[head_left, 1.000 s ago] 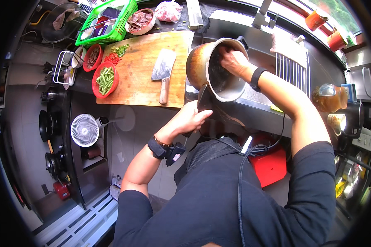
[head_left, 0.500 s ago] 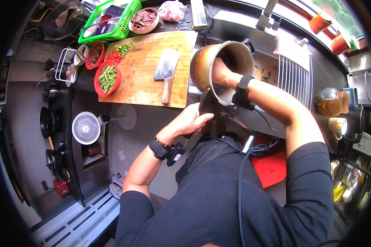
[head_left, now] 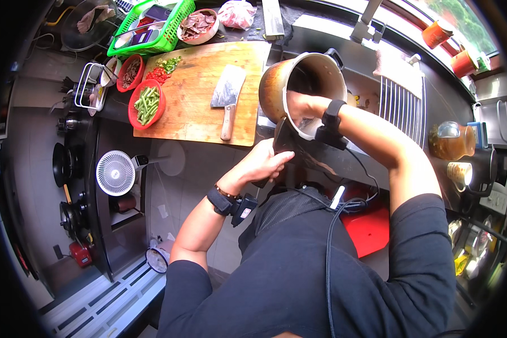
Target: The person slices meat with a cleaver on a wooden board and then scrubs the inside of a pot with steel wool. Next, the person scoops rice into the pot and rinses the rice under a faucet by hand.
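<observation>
A metal pot [head_left: 271, 89] with brown-stained sides is tipped over the sink, its mouth facing right and toward me. My left hand [head_left: 259, 162] is wrapped around the pot's long black handle [head_left: 283, 135]. Inside the pot's mouth is my right hand [head_left: 302, 106], near the wall closest to me. Its fingers are hidden, so whether it holds anything does not show. Left of the pot, a cleaver [head_left: 228, 90] lies on a wooden cutting board [head_left: 194, 110] with chopped red and green peppers [head_left: 162, 71] at its far left corner.
Red bowls of cut green beans [head_left: 147, 106] and dark pieces [head_left: 131, 74] stand by the board's left edge. Behind are a green basket [head_left: 172, 35] and a bowl of sliced meat [head_left: 198, 26]. A wire rack [head_left: 403, 107] spans the sink's right side. A cable hangs before me.
The pot has tilted slightly, and my right hand has shifted a little toward its rim. My left hand keeps its hold on the handle.
</observation>
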A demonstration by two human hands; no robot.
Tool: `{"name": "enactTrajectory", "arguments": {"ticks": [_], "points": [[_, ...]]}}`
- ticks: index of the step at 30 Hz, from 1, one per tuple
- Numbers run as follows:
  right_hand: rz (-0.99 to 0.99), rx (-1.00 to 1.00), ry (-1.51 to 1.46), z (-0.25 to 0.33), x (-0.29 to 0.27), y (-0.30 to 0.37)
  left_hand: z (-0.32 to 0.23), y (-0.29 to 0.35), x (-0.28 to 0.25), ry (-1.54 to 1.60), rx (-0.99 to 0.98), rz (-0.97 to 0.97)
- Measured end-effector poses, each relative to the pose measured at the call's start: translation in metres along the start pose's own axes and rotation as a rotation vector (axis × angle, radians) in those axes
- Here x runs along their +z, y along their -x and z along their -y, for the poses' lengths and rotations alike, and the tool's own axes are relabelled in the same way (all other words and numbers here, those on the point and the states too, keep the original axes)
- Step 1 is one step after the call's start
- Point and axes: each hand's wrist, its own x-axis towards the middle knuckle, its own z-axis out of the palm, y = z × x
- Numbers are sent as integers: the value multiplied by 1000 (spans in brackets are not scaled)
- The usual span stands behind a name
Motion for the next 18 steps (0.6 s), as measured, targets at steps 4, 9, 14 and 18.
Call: {"name": "enactTrajectory", "arguments": {"ticks": [4, 9, 14, 18], "points": [[3, -74, -382, -4, -8, 9, -1, -2, 5, -99, 37, -25], [28, -30, -422, 6, -16, 43, 7, -11, -3, -71, 62, -154], [-259, -171, 502, -39, -17, 61, 12, -22, -3, -369, 191, -252], [-874, -270, 261, -67, -18, 75, 4, -26, -12, -563, 297, -442]]}}
